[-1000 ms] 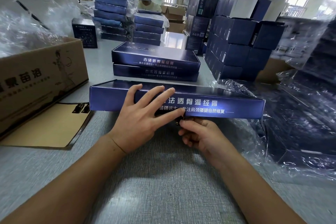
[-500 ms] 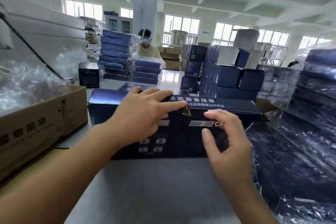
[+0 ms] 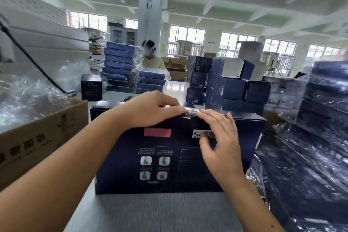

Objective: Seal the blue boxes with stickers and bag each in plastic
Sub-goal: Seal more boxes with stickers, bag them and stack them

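A dark blue box (image 3: 169, 158) stands on edge on the grey table (image 3: 154, 213). The left hand (image 3: 150, 109) pinches a small sticker (image 3: 185, 116) at the box's top edge; just beside it, the right hand (image 3: 220, 143) rests open-fingered against the box's face.

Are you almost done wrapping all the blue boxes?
Not yet. Done: bagged boxes stacked on the right. In hand: both hands, left hand and right hand, press a sticker on the top edge of the standing blue box. Left: bagging it, plus unbagged boxes behind.
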